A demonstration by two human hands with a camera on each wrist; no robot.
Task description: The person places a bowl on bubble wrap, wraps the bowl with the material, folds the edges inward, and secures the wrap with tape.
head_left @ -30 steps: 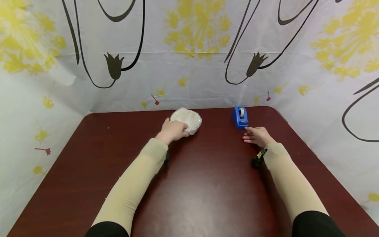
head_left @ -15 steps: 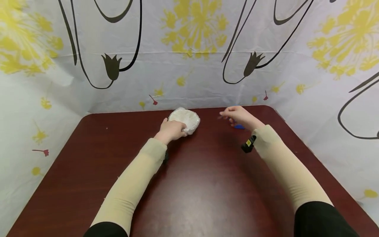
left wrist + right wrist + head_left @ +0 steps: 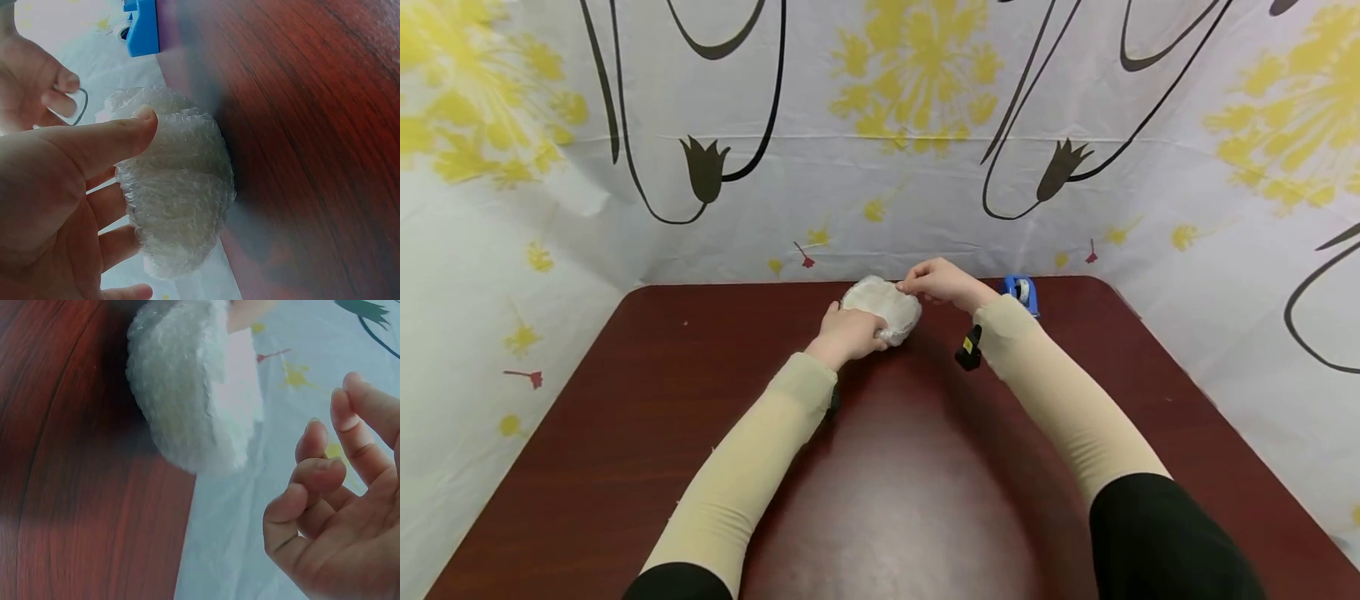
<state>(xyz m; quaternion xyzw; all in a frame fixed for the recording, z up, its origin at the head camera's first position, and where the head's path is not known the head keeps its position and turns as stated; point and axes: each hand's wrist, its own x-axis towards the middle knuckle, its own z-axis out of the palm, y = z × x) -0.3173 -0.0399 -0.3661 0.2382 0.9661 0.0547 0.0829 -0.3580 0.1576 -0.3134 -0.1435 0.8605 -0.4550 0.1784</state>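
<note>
A bundle wrapped in bubble wrap [image 3: 891, 308] sits near the far edge of the table. My left hand [image 3: 847, 333] grips its near left side; in the left wrist view the thumb lies along the bubble wrap [image 3: 178, 194] and the fingers reach behind it. Over the bundle's right far side is my right hand [image 3: 947, 283], thumb and forefinger pinched. The right wrist view shows the pinch of this hand [image 3: 350, 506] a little apart from the bundle, other fingers curled. A clear strip of tape held there hardly shows. The blue tape dispenser [image 3: 1032, 303] stands right of it, partly hidden by the wrist.
The dark red-brown table [image 3: 760, 350] ends at a white wall cover [image 3: 820, 208] with yellow flowers and dark tulips. Black cameras are strapped on the wrists, one of them [image 3: 968, 350] at the right sleeve.
My right hand has gone from the tape dispenser leftward to the bundle, drawing off a clear strip of tape on the way. My left hand keeps its grip on the bundle.
</note>
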